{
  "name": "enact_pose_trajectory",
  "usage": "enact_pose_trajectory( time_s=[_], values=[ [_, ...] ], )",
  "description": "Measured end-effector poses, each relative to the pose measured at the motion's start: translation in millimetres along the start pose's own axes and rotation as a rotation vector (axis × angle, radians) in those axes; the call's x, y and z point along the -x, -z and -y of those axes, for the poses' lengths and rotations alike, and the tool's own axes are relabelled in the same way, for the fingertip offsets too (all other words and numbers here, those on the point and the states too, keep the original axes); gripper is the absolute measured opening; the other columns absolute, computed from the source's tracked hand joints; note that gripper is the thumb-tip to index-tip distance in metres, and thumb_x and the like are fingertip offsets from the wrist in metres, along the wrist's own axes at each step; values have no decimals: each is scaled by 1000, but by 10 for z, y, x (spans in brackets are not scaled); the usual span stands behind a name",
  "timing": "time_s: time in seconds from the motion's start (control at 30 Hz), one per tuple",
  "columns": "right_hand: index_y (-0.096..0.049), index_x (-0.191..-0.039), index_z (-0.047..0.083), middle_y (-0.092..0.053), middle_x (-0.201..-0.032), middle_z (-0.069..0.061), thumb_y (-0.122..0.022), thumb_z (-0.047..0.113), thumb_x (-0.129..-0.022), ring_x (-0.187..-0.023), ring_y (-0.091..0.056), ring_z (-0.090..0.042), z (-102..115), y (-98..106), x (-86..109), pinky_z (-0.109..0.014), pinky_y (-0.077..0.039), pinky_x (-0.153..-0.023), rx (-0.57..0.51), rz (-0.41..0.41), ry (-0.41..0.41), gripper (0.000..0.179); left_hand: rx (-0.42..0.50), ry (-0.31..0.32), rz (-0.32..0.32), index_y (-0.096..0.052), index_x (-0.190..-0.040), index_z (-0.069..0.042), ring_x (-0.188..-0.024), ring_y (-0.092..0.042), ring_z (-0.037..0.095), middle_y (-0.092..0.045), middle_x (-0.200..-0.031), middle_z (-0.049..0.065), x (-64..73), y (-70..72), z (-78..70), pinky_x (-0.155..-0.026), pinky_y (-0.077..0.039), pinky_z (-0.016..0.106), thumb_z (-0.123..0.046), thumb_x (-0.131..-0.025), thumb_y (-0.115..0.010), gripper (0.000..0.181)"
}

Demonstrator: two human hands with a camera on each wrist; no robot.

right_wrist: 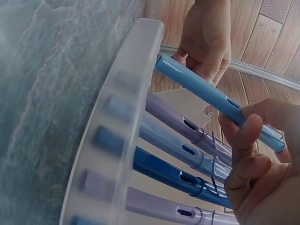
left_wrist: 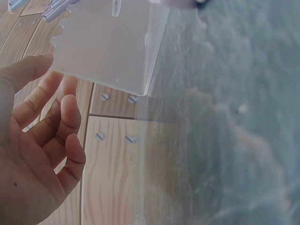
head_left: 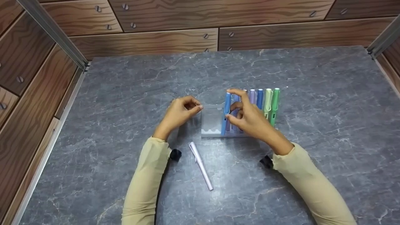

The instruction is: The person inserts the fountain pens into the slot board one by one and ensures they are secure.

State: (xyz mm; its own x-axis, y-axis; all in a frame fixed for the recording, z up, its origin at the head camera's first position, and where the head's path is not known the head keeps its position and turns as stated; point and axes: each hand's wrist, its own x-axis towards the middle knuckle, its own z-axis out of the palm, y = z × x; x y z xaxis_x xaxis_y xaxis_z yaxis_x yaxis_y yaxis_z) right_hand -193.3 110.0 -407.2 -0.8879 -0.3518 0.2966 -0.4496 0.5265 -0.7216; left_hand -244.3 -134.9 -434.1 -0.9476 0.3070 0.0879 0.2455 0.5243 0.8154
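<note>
A clear pen stand (head_left: 212, 120) stands on the table with several capped pens in a row. My right hand (head_left: 251, 118) pinches a light blue pen (right_wrist: 201, 89) by its cap, and the pen's lower end reaches the stand's front lip in the head view. In the right wrist view the pen is tilted away from the row beside it. My left hand (head_left: 181, 114) holds the stand's upper left edge between thumb and fingertips. Purple, blue and green pens (head_left: 275, 103) fill the right part of the stand, some hidden behind my right hand.
A pale lavender pen (head_left: 201, 167) lies on the grey marbled table (head_left: 125, 103) in front of the stand, between my forearms. Black wrist cameras (head_left: 175, 155) sit at both sleeves. Wood-patterned panels (head_left: 168, 40) with metal posts border the table.
</note>
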Motion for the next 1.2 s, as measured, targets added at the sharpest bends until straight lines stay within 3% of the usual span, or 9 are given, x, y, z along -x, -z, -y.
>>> enact_pose_trajectory(
  time_s=[0.57, 1.2],
  values=[
    [-32, -135, 19, -70, -87, -12, -69, 3, -85, -53, -48, -11, -28, -98, -34, -21, -38, -47, 71, -84, 112, 64, 9, -7, -6, -72, -95, -8, -73, -57, 12, -70, -85, 7, -9, -4, 15, -68, -46, 24, -23, -88, -70, 17],
    [-33, -134, 20, -71, -87, -8, -72, 11, -84, -55, -54, -10, -44, -156, -10, -24, -43, -51, 179, 7, 116, 64, 7, -1, 0, -72, -95, -9, -73, -57, 13, -69, -85, 5, -14, -6, 27, -67, -45, 24, -26, -89, -70, 18]
  ],
)
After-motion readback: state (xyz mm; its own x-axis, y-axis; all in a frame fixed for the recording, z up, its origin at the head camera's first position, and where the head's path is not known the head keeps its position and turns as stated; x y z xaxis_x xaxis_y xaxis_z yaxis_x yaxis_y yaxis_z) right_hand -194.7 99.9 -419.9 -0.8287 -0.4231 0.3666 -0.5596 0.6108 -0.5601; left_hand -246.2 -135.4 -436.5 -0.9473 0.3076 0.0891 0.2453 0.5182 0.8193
